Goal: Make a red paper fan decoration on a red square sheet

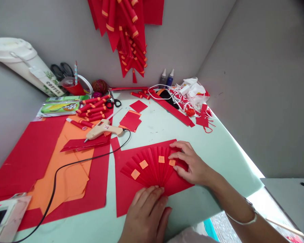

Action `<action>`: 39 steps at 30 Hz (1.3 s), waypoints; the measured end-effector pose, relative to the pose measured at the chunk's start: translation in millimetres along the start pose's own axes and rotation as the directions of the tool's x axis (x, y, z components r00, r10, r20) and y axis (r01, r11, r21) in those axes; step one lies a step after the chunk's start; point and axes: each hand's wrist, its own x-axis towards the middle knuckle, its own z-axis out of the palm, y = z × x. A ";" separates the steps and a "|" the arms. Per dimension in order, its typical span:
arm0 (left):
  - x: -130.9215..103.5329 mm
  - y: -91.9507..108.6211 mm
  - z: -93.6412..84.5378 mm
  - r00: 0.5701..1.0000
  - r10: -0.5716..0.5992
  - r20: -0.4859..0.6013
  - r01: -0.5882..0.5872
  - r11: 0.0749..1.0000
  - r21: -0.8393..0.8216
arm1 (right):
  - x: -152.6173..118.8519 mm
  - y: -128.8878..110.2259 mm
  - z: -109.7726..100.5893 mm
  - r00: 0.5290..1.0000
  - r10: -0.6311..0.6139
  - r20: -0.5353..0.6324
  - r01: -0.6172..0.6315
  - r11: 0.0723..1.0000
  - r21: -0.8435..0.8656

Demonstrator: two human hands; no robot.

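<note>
A pleated red paper fan [152,162] lies spread on a red paper sheet [124,202], with several small orange paper squares [143,164] across its folds. My left hand [148,212] is closed over the narrow base of the fan, fingers together and pressed down there. At the fan's right edge, my right hand [190,163] rests with thumb and fingers apart around the rightmost orange square [172,162]. Its fingertips touch the fan and the sheet. What lies under the left fingers is hidden.
A glue gun [103,130] with a black cord lies left, near rolled red paper tubes [93,109] and small scissors [113,102]. Red and orange sheets [73,168] cover the left side. Paper scraps [190,96] and two glue bottles [170,78] are at the back right.
</note>
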 end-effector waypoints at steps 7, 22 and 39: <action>0.5 -1.1 -0.5 1.000 0.001 0.004 -0.001 1.000 -0.003 | 0.2 -1.2 0.5 1.000 0.022 0.021 -0.022 1.000 0.010; 1.7 0.2 -0.4 1.000 -0.002 0.001 0.002 1.000 -0.004 | -0.1 -2.0 -0.8 0.999 0.043 0.030 -0.044 0.999 0.016; -0.4 -1.7 -0.6 1.000 0.005 0.000 -0.005 1.000 -0.005 | -1.4 -0.7 -1.7 0.999 0.045 0.014 -0.046 0.999 0.014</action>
